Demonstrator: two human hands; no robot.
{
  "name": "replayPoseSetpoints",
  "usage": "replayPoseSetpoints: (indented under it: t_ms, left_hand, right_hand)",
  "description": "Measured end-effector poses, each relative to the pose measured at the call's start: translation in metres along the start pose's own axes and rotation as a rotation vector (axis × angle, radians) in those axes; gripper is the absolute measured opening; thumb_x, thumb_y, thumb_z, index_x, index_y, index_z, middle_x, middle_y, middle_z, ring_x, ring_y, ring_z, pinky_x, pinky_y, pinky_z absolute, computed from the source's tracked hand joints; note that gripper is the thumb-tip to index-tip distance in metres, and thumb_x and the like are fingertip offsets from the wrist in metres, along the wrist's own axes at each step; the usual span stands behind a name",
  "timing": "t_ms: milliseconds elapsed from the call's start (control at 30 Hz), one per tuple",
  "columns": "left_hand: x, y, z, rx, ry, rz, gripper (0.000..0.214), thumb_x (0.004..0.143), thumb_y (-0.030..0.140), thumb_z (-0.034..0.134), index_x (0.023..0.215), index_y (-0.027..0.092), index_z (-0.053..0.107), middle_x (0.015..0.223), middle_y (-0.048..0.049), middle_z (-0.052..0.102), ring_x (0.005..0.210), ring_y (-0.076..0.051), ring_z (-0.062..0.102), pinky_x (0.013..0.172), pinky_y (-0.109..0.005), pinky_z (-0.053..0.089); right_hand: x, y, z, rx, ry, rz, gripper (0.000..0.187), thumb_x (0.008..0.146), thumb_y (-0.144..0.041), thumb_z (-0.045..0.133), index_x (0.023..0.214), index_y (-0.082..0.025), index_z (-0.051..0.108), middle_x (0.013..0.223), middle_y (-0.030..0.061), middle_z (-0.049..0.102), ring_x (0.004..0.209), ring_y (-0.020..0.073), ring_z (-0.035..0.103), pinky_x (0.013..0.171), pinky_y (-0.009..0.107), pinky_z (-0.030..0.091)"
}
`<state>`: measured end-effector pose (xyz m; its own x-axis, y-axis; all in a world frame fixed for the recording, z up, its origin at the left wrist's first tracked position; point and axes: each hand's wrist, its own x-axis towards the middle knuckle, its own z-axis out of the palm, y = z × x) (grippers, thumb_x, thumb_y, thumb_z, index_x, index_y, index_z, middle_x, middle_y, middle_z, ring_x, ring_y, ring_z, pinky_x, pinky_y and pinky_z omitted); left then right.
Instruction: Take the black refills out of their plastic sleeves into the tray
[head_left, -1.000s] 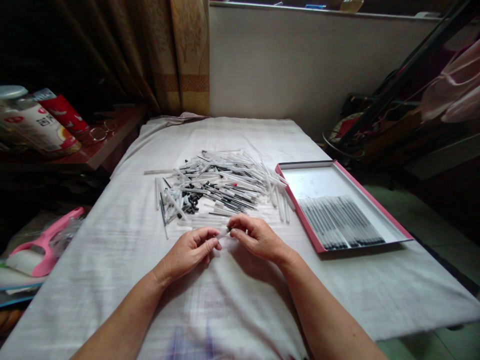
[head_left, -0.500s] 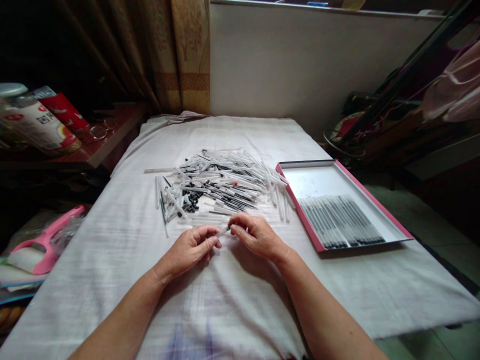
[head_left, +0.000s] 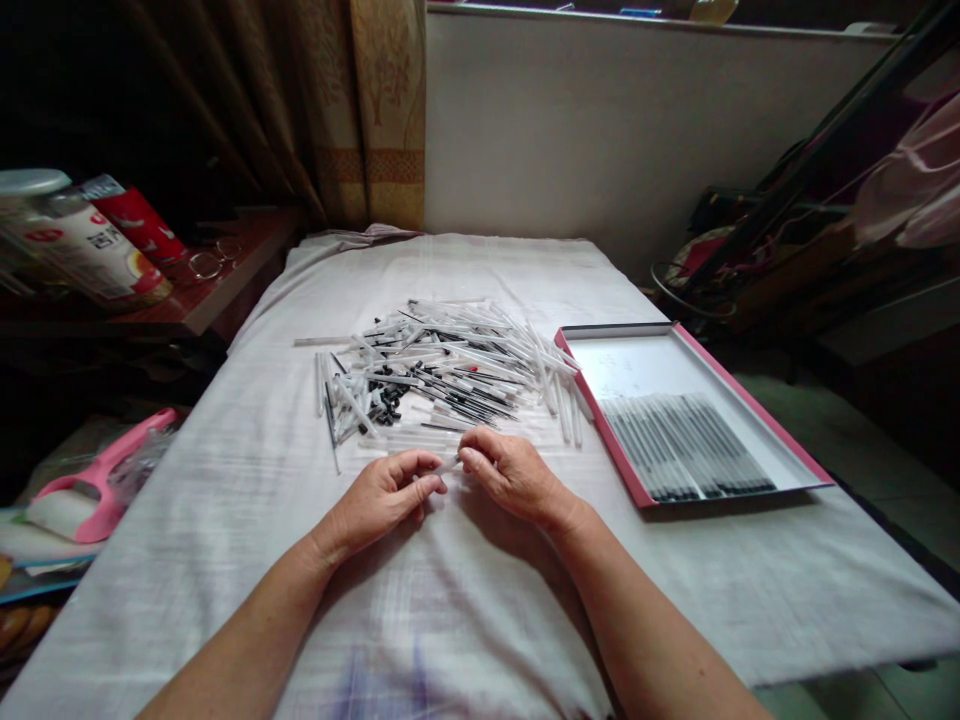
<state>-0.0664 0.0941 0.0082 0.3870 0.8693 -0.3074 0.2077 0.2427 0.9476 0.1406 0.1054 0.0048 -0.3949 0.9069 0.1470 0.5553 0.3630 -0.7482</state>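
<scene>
Between my hands is a translucent pen barrel (head_left: 448, 466), mostly covered by fingers. My left hand (head_left: 379, 497) is closed around its near part. At the barrel's other end, the thumb and fingertips of my right hand (head_left: 516, 475) are pinched; a small dark bit shows there. Just beyond my hands lies a loose pile of clear pen barrels (head_left: 487, 325), dark thin refills (head_left: 472, 395) and small black caps (head_left: 390, 400). To the right, a shallow pink-edged box (head_left: 622, 360) holds a row of assembled-looking pens (head_left: 682, 445), black ends toward me.
A white cloth (head_left: 480, 610) covers the table. On the left, a brown side table (head_left: 225, 290) bears a labelled jar (head_left: 97, 250), a red container (head_left: 146, 225) and glasses (head_left: 206, 265). A pink-handled object (head_left: 105, 480) lies below it. Curtain (head_left: 375, 110) and wall stand behind.
The view has shifted slightly, moving the scene a little to the right. My hands stay almost in the same pose, and the dark bit at my right fingertips shows less.
</scene>
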Motion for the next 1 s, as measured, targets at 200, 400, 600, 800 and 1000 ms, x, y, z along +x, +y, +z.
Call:
replayPoseSetpoints:
  t_ms: [200,400,600,800,1000]
  left_hand:
    - [0.000,0.004,0.003,0.009,0.033,0.005,0.045,0.069,0.047,0.074,0.097,0.013,0.067,0.080,-0.0049,0.072,0.052,-0.010,0.057,0.051,-0.023,0.045]
    - [0.000,0.004,0.003,0.021,0.073,0.012,0.043,0.068,0.045,0.076,0.096,0.014,0.070,0.080,-0.0046,0.072,0.054,-0.012,0.059,0.052,-0.023,0.045]
    - [-0.005,0.013,-0.029,-0.137,0.020,0.031,0.050,0.065,0.039,0.083,0.108,0.018,0.069,0.094,-0.0081,0.074,0.062,-0.013,0.064,0.054,-0.021,0.048]
    - [-0.001,0.010,-0.031,-0.362,0.187,0.153,0.043,0.061,0.038,0.087,0.098,0.019,0.074,0.091,-0.0077,0.075,0.066,-0.015,0.068,0.052,-0.019,0.046]
    - [0.004,0.001,-0.017,-0.340,0.262,0.215,0.039,0.066,0.048,0.082,0.085,0.015,0.075,0.085,-0.0079,0.074,0.071,-0.016,0.067,0.057,-0.022,0.050]
  right_hand:
    - [0.001,0.003,0.003,-0.073,0.024,-0.049,0.028,0.095,-0.031,0.043,0.071,-0.020,0.054,0.065,-0.0006,0.057,0.059,0.0116,0.049,0.059,0.022,0.034]
    - [0.003,0.001,0.006,-0.078,0.059,-0.017,0.035,0.095,-0.034,0.041,0.063,-0.020,0.048,0.059,-0.0017,0.052,0.053,0.0105,0.041,0.054,0.023,0.029]
    - [0.004,0.009,-0.013,0.173,0.155,0.087,0.040,0.095,-0.044,0.040,0.066,-0.020,0.054,0.061,0.0001,0.060,0.054,0.0110,0.051,0.056,0.023,0.038]
    - [0.005,0.011,-0.008,0.352,0.186,0.143,0.046,0.094,-0.052,0.041,0.063,-0.020,0.053,0.058,-0.0008,0.058,0.048,0.0094,0.048,0.052,0.022,0.039]
    - [0.003,-0.004,0.012,0.260,0.049,0.065,0.039,0.095,-0.036,0.042,0.064,-0.019,0.057,0.059,-0.0017,0.059,0.056,0.0100,0.052,0.061,0.022,0.040]
